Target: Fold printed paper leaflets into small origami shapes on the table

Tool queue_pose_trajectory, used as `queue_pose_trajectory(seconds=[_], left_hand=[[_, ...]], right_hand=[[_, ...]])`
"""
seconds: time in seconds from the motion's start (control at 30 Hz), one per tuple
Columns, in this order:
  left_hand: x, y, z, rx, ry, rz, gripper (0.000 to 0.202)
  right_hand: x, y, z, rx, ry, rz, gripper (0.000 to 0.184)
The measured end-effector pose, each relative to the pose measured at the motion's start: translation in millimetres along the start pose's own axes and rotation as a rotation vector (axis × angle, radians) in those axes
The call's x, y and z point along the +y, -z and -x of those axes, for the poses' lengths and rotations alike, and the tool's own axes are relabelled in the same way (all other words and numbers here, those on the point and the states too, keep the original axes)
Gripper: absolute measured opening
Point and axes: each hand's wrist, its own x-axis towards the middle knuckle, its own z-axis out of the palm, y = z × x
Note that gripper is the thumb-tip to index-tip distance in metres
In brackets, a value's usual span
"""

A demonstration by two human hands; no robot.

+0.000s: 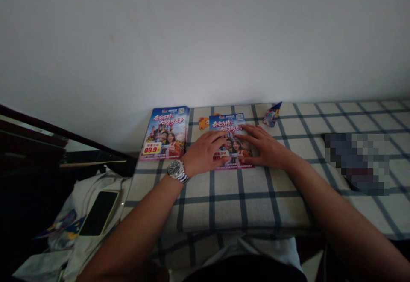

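Observation:
A printed flyer (235,145) with a blue top and pictured people lies flat on the checked cloth in front of me. My left hand (205,151) rests along its left edge, fingers stretched out over it, a metal watch (177,171) on the wrist. On the flyer's right side lies my right hand (264,147), its fingers spread across the edge. Neither hand visibly grips the paper. To the left sits a stack of matching flyers (165,132), near the back corner of the table. Part of an orange cartoon figure (204,123) shows behind the flyer.
A small folded paper piece (273,114) stands at the back near the wall (205,38). At the right lies a dark, pixelated object (349,160) on the checked tablecloth (205,213). Below left, a phone (99,212) rests on white bags (92,188).

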Motion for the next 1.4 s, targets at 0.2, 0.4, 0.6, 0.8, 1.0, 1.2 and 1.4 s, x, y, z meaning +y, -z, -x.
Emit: queue_pose_trajectory(seconds=[0.2,0.4,0.6,0.8,1.0,1.2,1.4], left_hand=[[0.5,-2.7,3.7,-0.072,-0.068,-0.002,0.062],[-1.4,-3.3,5.1,-0.099,-0.094,0.001,0.073],[1.5,-1.1,3.8,-0.088,-0.09,-0.008,0.058],[2.0,-1.9,3.1,-0.05,-0.111,-0.003,0.045],[0.0,-4.7,0.3,-0.013,-0.108,0.006,0.019],[-3.8,-7.1,-2.1,0.016,-0.107,0.004,0.02],[-4.2,-6.7,-3.6,0.017,-0.082,-0.001,0.021]], right_hand=[[-0.3,1.6,-0.6,0.007,-0.017,-0.004,0.081],[0.5,1.7,-0.7,-0.004,-0.011,0.01,0.079],[-0.1,1.7,-0.4,0.007,-0.007,0.0,0.08],[0.4,1.8,-0.8,0.023,0.002,-0.029,0.079],[-3.7,10.9,-1.6,0.072,0.09,-0.187,0.059],[-7.1,15.8,-2.3,0.045,0.114,-0.236,0.041],[-7.2,14.7,-1.5,0.019,0.145,-0.188,0.024]])
